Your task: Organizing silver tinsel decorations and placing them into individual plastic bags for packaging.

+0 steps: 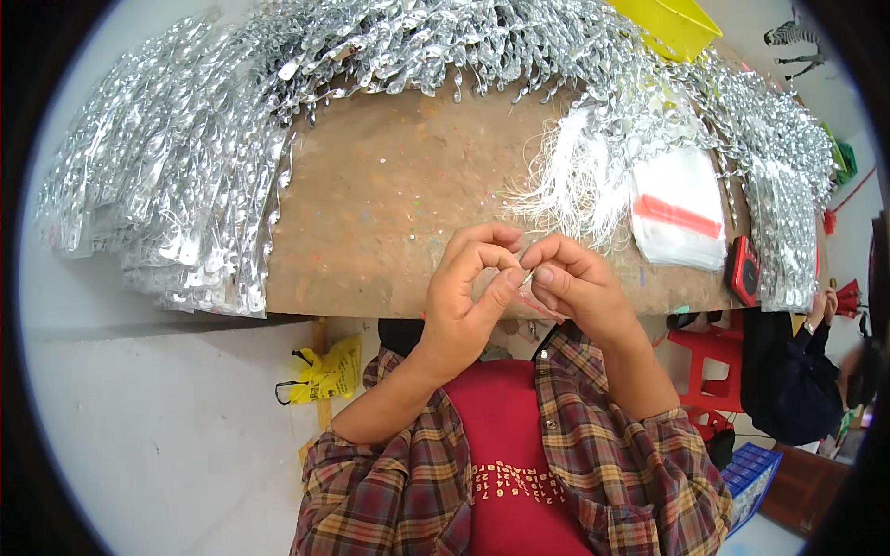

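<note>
Over the table's near edge my left hand (468, 292) and my right hand (584, 289) meet, fingertips nearly touching. Both are closed in a pinch. Under the right fingers hangs a small piece of clear plastic bag (540, 301) with a reddish strip, mostly hidden by the hand. What the left thumb and finger pinch is too small to make out. Beyond the right hand lies a bundle of white strings (579, 176). A stack of clear plastic bags (681, 236) with a red band is beside it.
Twisted silver foil strands pile up at the left (185, 176), along the back (436, 42) and at the right. A yellow basin (672, 28) stands at the back of the brown table (371, 204). A red device (743, 269) sits near its right edge. Another person (793, 371) is at the right.
</note>
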{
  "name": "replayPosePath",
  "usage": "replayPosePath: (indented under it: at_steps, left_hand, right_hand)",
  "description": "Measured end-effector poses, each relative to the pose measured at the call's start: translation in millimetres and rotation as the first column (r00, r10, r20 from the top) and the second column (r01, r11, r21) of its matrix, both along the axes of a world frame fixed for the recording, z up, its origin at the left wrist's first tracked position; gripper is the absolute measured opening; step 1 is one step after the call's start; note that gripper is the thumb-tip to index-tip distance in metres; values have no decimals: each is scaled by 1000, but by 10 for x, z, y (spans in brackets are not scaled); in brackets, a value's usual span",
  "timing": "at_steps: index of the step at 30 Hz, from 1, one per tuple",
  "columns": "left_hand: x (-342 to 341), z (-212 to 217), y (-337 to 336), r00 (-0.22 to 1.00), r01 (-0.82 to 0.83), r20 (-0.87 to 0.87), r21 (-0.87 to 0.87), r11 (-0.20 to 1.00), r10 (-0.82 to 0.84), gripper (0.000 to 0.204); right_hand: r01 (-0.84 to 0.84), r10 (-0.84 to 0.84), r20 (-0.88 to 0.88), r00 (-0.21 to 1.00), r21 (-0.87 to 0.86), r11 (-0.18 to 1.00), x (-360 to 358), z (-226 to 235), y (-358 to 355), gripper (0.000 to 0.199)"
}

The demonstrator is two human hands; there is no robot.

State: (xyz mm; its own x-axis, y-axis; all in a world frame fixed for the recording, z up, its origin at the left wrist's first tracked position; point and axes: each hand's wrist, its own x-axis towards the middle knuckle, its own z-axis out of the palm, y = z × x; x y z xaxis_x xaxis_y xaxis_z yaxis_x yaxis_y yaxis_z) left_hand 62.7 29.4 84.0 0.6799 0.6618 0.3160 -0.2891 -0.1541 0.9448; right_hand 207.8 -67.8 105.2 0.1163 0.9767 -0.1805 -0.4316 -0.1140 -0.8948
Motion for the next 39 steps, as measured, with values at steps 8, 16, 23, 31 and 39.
replayPosePath:
  at_steps: [8,16,23,31,39]
  left_hand:
    - [64,189,46,993,-102,-17,430,897,121,9]
    - [51,-84,-91,957,239,-120,-176,955,-262,35]
    - [119,58,-36,916,387,115,-509,769,-384,37]
    - [-49,80,118,936,265,-260,78,961,-237,38]
    - [-386,-25,194,882,199,-390,-200,959,-264,38]
  right_hand:
    - [-170,172,-142,975,28,985,78,-52,1,11]
    - [169,-163,-102,981,51,984,74,31,34,8]
    - [213,-215,30,976,62,975,167,125,30,12]
    - [186,-184,-21,983,85,979,287,-13,19,13]
    - [228,-215,-215,953,37,973,455,-260,26,12]
